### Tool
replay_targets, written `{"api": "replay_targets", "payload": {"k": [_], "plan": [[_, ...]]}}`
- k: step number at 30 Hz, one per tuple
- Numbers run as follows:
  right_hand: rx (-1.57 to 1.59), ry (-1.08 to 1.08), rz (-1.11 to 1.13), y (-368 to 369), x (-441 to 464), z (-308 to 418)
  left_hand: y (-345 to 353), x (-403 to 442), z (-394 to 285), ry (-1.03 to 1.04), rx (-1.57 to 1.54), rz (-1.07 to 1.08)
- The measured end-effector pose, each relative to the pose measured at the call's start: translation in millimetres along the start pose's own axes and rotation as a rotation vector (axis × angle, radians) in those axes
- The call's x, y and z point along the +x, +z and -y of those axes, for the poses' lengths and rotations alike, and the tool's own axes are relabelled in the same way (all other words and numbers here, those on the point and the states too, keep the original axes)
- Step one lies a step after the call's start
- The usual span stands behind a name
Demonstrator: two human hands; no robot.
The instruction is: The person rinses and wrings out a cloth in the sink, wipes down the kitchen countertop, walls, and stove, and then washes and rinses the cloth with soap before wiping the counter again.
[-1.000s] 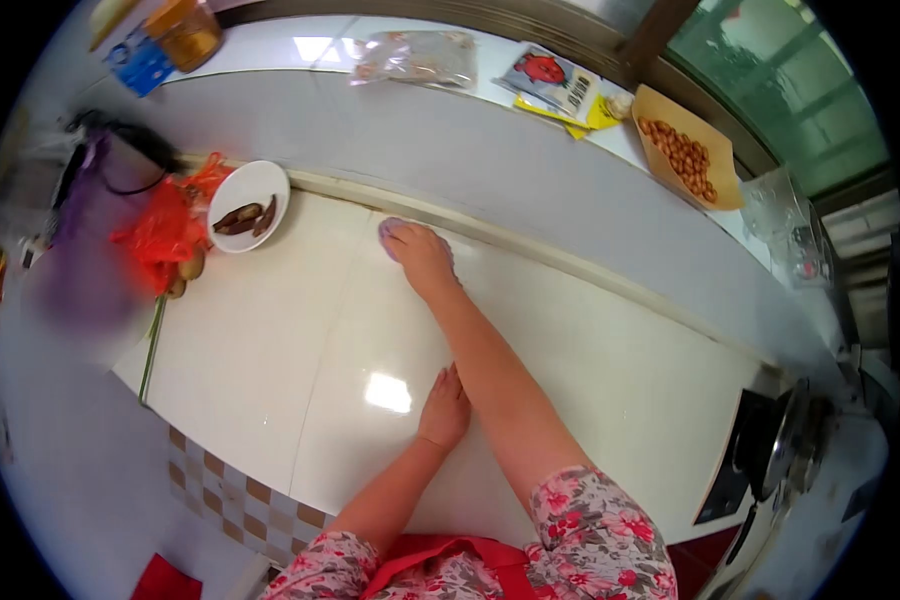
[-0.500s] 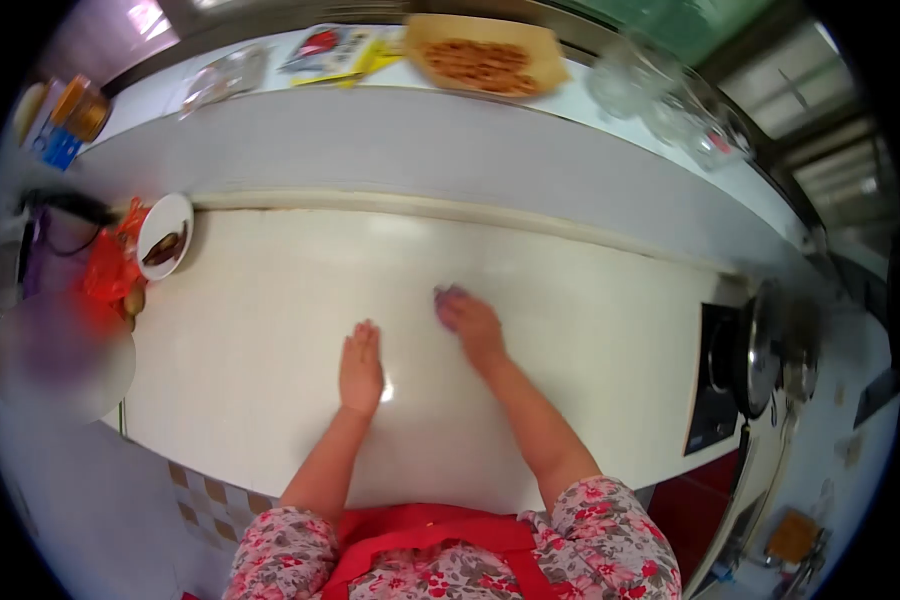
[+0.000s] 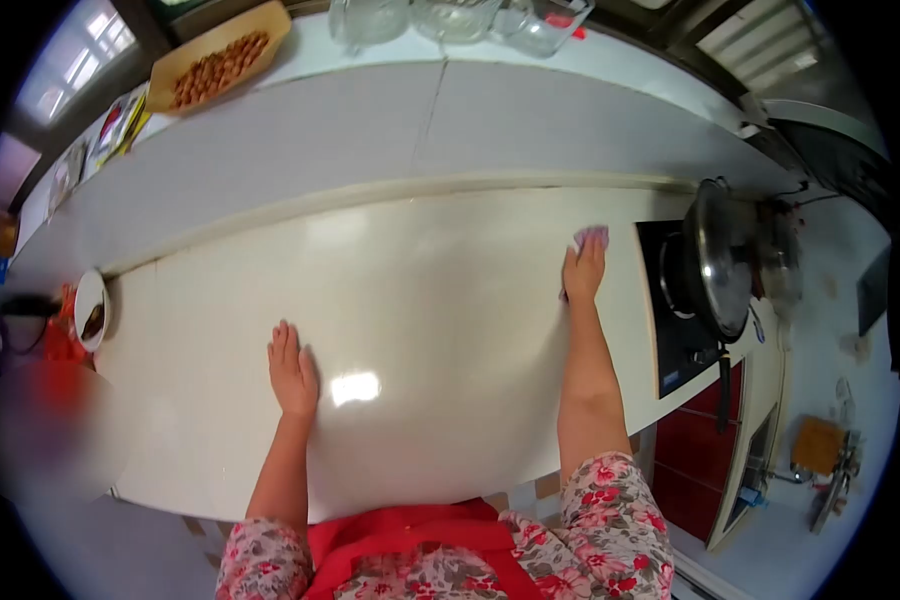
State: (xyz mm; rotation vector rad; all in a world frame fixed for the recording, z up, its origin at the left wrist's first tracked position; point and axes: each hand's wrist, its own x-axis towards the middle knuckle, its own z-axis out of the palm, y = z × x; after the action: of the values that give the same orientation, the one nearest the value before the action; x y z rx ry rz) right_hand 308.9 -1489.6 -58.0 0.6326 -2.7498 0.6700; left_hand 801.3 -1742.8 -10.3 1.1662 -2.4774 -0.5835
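Nearest to us, below both hands, are our red apron (image 3: 405, 530) and floral sleeves (image 3: 610, 495). Our left hand (image 3: 292, 372) is open over the pale countertop (image 3: 430, 300), its fingers straight and pointing away from us; whether it touches the surface we cannot tell. A bright patch of reflected light lies just to its right. Our right hand (image 3: 584, 272), farther forward and well apart from the left, lies palm down on a purple cloth (image 3: 592, 236), fingers stretched out rather than curled. The cloth is mostly hidden beneath it: one part shows past the fingertips, and a small edge by the wrist.

Just to the right of that hand we have a black cooktop (image 3: 674, 360) with a large pan (image 3: 715, 250) on it. Farther out, beyond the left hand and to its left, a white bowl (image 3: 90, 288) holds something dark, with a red bag (image 3: 62, 338) beside it.

Farthest off, ahead of both hands, runs a white sill (image 3: 315, 62). On it we see a paper tray (image 3: 268, 25) of reddish-brown pieces (image 3: 220, 70), packets (image 3: 120, 125) to its left, and clear glass vessels (image 3: 455, 18) to its right.
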Motion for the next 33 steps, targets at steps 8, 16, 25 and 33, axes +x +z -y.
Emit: {"api": "replay_targets", "payload": {"k": [8,16,25,33], "plan": [[0.223,-0.633,0.305,22.8,-88.8,184.6,-5.2,-5.7,6.4,0.039,-0.051,0.136],[0.533,-0.618,0.620,10.6,-205.0,263.5,-4.8,-63.1,-23.8,0.091,-0.402,0.233],[0.974,0.160,0.550,-36.0,-202.0,270.0,-39.4,-96.1,4.5,-0.076,-0.303,-0.033],[0.153,-0.734,0.290,71.5,-86.1,260.1,-22.7,-102.4,9.7,-0.178,-0.148,0.027]]}}
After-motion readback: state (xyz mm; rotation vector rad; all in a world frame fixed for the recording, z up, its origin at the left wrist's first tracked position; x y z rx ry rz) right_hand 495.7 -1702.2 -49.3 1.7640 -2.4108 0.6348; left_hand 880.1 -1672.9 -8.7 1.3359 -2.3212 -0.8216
